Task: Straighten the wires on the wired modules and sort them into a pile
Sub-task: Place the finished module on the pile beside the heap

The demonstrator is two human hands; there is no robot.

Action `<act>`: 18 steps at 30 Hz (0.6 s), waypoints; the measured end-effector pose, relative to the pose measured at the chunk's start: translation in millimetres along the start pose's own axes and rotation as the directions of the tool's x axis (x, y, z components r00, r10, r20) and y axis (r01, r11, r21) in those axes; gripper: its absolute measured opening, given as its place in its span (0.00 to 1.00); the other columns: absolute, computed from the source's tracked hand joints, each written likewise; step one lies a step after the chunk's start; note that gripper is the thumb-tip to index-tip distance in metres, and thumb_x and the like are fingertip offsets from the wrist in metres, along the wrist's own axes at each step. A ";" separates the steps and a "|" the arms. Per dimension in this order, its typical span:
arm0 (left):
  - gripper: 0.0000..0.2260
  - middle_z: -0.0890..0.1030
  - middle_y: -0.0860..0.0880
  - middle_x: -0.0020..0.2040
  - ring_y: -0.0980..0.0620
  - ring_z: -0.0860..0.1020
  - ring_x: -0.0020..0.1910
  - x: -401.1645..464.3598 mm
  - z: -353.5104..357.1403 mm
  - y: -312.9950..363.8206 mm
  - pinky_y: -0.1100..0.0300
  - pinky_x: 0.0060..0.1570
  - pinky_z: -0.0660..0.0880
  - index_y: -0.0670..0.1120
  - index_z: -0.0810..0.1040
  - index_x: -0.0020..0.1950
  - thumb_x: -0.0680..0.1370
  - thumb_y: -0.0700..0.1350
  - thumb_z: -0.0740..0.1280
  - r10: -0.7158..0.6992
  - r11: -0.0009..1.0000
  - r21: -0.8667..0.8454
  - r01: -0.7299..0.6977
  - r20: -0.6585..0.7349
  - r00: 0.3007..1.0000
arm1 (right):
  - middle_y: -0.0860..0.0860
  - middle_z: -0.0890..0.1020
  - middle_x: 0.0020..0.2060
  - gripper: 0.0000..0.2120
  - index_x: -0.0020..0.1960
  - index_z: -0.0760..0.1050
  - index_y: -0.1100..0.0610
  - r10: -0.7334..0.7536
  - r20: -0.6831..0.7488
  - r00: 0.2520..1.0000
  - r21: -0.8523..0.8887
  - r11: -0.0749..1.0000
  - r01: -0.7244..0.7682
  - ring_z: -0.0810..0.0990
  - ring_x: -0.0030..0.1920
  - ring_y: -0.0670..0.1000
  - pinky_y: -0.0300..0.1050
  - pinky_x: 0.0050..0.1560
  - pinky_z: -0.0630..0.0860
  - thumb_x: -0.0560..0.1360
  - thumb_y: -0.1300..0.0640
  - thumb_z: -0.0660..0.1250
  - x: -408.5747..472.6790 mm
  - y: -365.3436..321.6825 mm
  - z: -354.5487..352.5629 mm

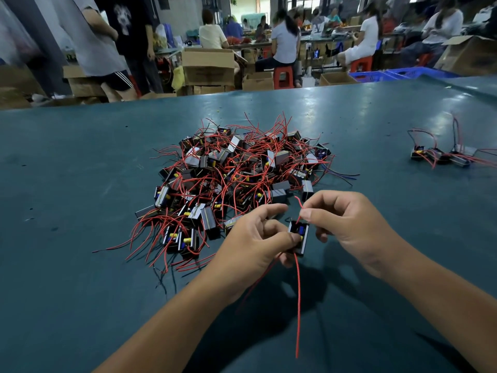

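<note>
A small black wired module (299, 238) is held above the table in front of me. My left hand (255, 243) grips it from the left, thumb on its face. My right hand (347, 224) pinches one of its red wires (299, 204) just above the module. Another red wire (297, 305) hangs straight down from it toward me. A big tangled heap of modules with red wires (236, 181) lies on the table beyond my hands. A small group of modules (443, 156) with wires sits at the far right.
The work surface is a wide teal table (80, 197). Past its far edge are cardboard boxes (209, 68), blue crates (398, 74), red stools and several people sitting or standing.
</note>
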State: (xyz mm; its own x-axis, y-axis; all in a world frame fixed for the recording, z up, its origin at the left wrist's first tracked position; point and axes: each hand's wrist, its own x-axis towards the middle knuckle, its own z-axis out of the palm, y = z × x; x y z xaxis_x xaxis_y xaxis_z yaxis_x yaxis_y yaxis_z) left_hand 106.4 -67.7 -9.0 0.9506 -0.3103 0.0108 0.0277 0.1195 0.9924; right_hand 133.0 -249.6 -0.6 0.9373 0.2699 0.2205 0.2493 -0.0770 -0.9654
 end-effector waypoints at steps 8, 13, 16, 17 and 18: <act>0.24 0.78 0.47 0.34 0.51 0.75 0.30 0.3 -1.8 -1.5 0.58 0.32 0.75 0.43 0.68 0.70 0.76 0.33 0.70 0.103 0.966 0.249 -0.070 -0.124 0.987 | 0.47 0.78 0.32 0.09 0.38 0.77 0.50 -0.251 -0.095 0.963 -0.372 0.907 0.199 0.75 0.32 0.50 0.44 0.34 0.72 0.70 0.46 0.73 -7.4 -8.4 4.7; 0.26 0.79 0.47 0.36 0.57 0.73 0.31 -4.5 2.4 -1.0 0.58 0.34 0.72 0.54 0.67 0.68 0.75 0.39 0.72 0.277 0.855 0.483 -0.189 -0.118 0.953 | 0.46 0.77 0.34 0.08 0.38 0.79 0.51 -0.386 -0.014 0.922 -0.596 0.744 0.302 0.74 0.34 0.47 0.31 0.36 0.66 0.69 0.56 0.78 -13.0 -9.9 14.4; 0.27 0.79 0.49 0.35 0.61 0.72 0.30 -3.5 2.2 0.2 0.67 0.33 0.69 0.53 0.67 0.68 0.74 0.38 0.73 0.319 0.810 0.552 -0.200 -0.127 0.939 | 0.45 0.78 0.32 0.09 0.37 0.79 0.51 -0.292 -0.077 0.953 -0.543 0.814 0.206 0.76 0.34 0.48 0.32 0.35 0.69 0.70 0.60 0.76 -12.1 -8.9 14.5; 0.28 0.78 0.50 0.34 0.60 0.72 0.30 -3.5 2.3 0.5 0.67 0.34 0.69 0.51 0.67 0.69 0.74 0.38 0.73 0.319 0.809 0.555 -0.194 -0.136 0.938 | 0.45 0.79 0.32 0.09 0.36 0.78 0.51 -0.248 -0.098 0.964 -0.498 0.851 0.169 0.77 0.33 0.47 0.33 0.34 0.70 0.70 0.61 0.75 -11.9 -8.9 14.0; 0.29 0.77 0.51 0.34 0.60 0.72 0.30 -3.7 2.8 0.8 0.67 0.34 0.68 0.51 0.67 0.70 0.73 0.38 0.74 0.315 0.812 0.552 -0.189 -0.143 0.938 | 0.44 0.79 0.30 0.10 0.35 0.78 0.51 -0.206 -0.114 0.972 -0.454 0.881 0.133 0.76 0.32 0.45 0.34 0.33 0.71 0.70 0.62 0.75 -11.4 -9.0 13.5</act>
State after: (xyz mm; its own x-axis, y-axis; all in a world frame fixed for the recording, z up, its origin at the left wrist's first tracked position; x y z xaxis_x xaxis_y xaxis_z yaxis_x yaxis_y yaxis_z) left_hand 102.1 -69.1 -7.9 0.9448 -0.1189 0.3055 -0.3277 -0.3644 0.8717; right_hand 116.8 -239.0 3.7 0.8876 0.1685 0.4288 0.4549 -0.4678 -0.7578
